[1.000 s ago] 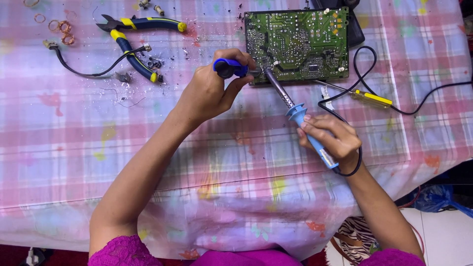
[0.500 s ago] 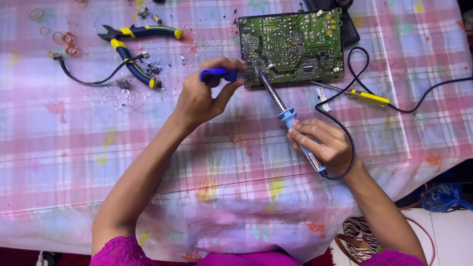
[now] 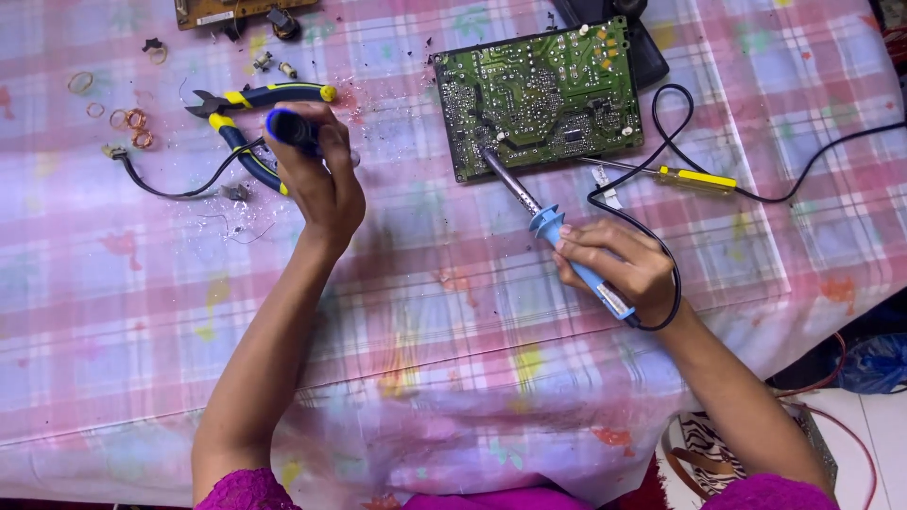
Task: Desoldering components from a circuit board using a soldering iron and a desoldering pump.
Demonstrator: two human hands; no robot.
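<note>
1. Tablecloth (image 3: 453,312), pink plaid, under everything.
2. Circuit board (image 3: 540,96), green, solder side up, top centre.
3. Right hand (image 3: 619,269), below board, fingers wrapped round blue soldering iron (image 3: 548,227); tip touching board's lower left edge.
4. Left hand (image 3: 326,184), left of board, fingers curled round blue-black tool (image 3: 291,127), likely desoldering pump, lifted clear.
5. Step judged: heating a joint; pump tip needed beside iron tip.

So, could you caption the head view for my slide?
Right hand touches soldering iron to green circuit board.

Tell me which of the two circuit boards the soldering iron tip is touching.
The green circuit board in the middle of the table: the soldering iron in the right hand meets its near-left part. The brownish board at the top edge lies untouched.
</note>
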